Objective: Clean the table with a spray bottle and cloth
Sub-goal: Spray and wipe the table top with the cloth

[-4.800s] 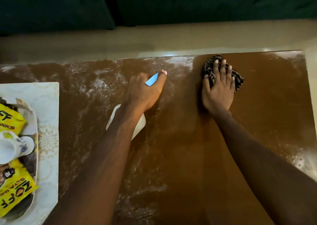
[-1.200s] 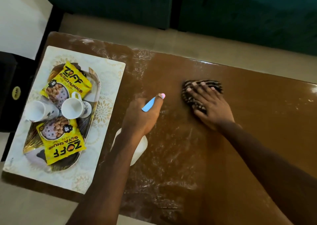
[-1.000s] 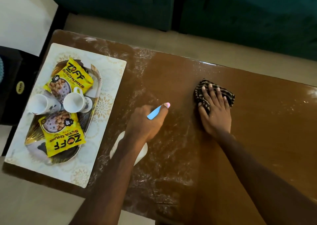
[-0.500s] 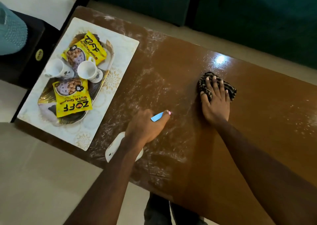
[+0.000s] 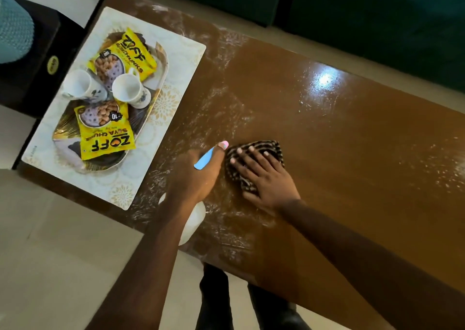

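Head view counts one spray bottle (image 5: 192, 225), one striped cloth (image 5: 264, 145), two cups (image 5: 78, 84) (image 5: 128, 86) and two yellow snack packets (image 5: 125, 55) (image 5: 105, 128) on one tray (image 5: 162, 57). The left hand (image 5: 193, 176) curls round the bottle above the table (image 5: 352, 141) near its front edge, hiding all but the white base, blue trigger and pink nozzle. The right hand (image 5: 264, 176) lies flat, fingers straight, pressing the cloth on the tabletop just beside the nozzle. The table's right end is cut off.
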